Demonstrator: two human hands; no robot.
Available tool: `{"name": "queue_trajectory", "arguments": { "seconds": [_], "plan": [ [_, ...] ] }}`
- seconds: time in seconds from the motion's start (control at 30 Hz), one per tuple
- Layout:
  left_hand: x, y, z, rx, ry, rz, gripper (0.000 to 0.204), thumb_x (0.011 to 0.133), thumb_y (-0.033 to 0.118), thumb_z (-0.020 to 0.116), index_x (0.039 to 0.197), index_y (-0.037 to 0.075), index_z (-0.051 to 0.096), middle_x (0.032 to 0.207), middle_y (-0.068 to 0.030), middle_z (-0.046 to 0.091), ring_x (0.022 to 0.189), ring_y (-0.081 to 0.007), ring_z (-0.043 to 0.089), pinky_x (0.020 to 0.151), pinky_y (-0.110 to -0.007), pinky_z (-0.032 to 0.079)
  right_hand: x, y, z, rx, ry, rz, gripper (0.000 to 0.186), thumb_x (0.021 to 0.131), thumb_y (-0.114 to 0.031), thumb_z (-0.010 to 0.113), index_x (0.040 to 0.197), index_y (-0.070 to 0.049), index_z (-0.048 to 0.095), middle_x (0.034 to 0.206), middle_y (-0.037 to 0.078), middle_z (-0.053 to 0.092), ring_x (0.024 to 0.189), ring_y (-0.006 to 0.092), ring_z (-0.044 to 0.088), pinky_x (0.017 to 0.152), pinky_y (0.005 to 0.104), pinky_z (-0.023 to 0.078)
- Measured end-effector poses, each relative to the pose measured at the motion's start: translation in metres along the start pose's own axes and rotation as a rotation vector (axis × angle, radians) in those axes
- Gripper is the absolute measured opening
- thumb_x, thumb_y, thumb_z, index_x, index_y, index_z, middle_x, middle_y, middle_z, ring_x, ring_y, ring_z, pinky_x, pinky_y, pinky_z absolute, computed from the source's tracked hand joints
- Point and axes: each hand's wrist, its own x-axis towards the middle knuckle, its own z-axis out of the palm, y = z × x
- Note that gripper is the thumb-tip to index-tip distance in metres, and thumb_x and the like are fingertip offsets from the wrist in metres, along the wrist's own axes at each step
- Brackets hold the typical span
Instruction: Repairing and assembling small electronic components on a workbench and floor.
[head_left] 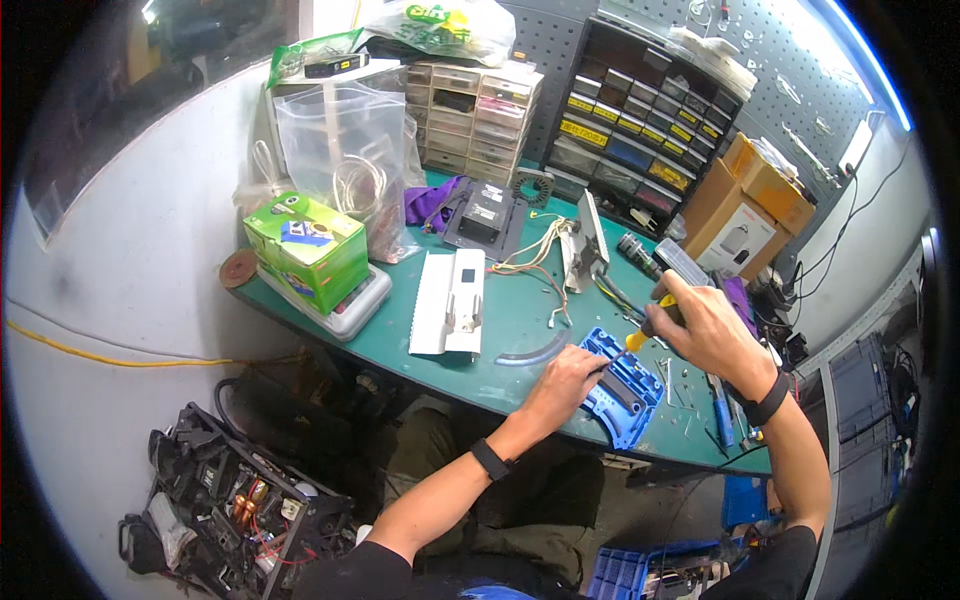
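Green matting covers the table (500,330), whose near edge curves across the view just above the person's lap; below it, on the floor at the lower left, lies an opened black device with exposed wiring (240,500).

Nearest on the table sits the blue plastic tool tray (625,385), right at the near edge and tilted, its long axis running from upper left to lower right. The left hand (562,385) rests on the tray's left end, fingers curled down and pressing on it, holding it steady rather than gripping anything loose. The right hand (705,330) hovers just above and to the right of the tray, closed around a screwdriver with a yellow-and-black handle (655,320). The shaft slants down and to the left, so its tip meets the tray just beside the left hand's fingertips. The two hands are close, with the tray between them; the right hand does the pointing, the left lies nearer the tip.

Loose small parts and a blue pen-like tool (722,415) lie to the right of the tray, leaving little free room there. Left of the tray is a curved grey strip (530,352), then open mat up to a white ribbed panel (450,300).

Farther back stand a bundle of coloured wires (535,260), a black module (485,215), a green carton (305,250) and a clear plastic bag (345,150). Against the wall are beige drawer cabinets (475,105), a black bin rack (640,130) and cardboard boxes (750,200).
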Motion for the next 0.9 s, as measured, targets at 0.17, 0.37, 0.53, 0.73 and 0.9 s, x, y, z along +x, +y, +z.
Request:
{"name": "queue_trajectory", "arguments": {
  "seconds": [0.17,0.37,0.53,0.73,0.9],
  "plan": [
    [0.0,-0.005,0.003,-0.008,-0.015,0.007,0.02,0.084,0.005,0.071,0.104,0.001,0.07,0.095,-0.0159,0.069,0.095,-0.034,0.063,0.088,-0.043,0.05,-0.002,-0.007,-0.004,-0.225,-0.093,0.164,0.027,0.096,-0.027,0.063,0.09,-0.001,0.056,0.066,0.02,0.062,0.062,0.0377,0.062,0.058,0.0457,0.046],
    [-0.002,-0.007,0.005,-0.051,0.016,-0.019,0.02,0.085,0.007,0.071,0.104,0.001,0.07,0.099,-0.0159,0.07,0.097,-0.0339,0.063,0.089,-0.042,0.05,0.004,-0.017,-0.019,-0.021,-0.221,-0.058,0.028,0.095,-0.023,0.064,0.106,-0.001,0.05,0.084,0.02,0.065,0.083,0.0376,0.063,0.073,0.0438,0.049],
    [0.0,-0.004,0.0,-0.044,-0.01,-0.01,0.02,0.085,0.007,0.07,0.105,0.001,0.069,0.098,-0.0156,0.069,0.098,-0.0343,0.062,0.088,-0.043,0.049,0.004,-0.022,-0.025,-0.082,-0.283,0.005,0.031,0.098,-0.029,0.061,0.1,0.001,0.05,0.086,0.023,0.063,0.085,0.0408,0.063,0.074,0.0466,0.05],
    [-0.002,-0.003,0.0,-0.051,0.004,-0.012,0.019,0.086,0.008,0.07,0.103,0.001,0.07,0.099,-0.0152,0.069,0.098,-0.0336,0.062,0.089,-0.042,0.049,0.005,-0.027,-0.015,-0.13,-0.2,0.077,0.034,0.1,-0.035,0.056,0.097,-0.002,0.05,0.065,0.021,0.062,0.063,0.0453,0.061,0.058,0.0504,0.048],
    [-0.003,-0.005,0.002,-0.034,-0.008,-0.016,0.02,0.085,0.008,0.07,0.104,0.002,0.07,0.101,-0.0149,0.07,0.099,-0.0336,0.062,0.09,-0.043,0.049,0.004,-0.018,-0.029,0.006,-0.399,-0.236,0.026,0.097,-0.024,0.062,0.107,-0.002,0.053,0.098,0.018,0.059,0.096,0.0397,0.061,0.081,0.0454,0.049]
  ]
}}
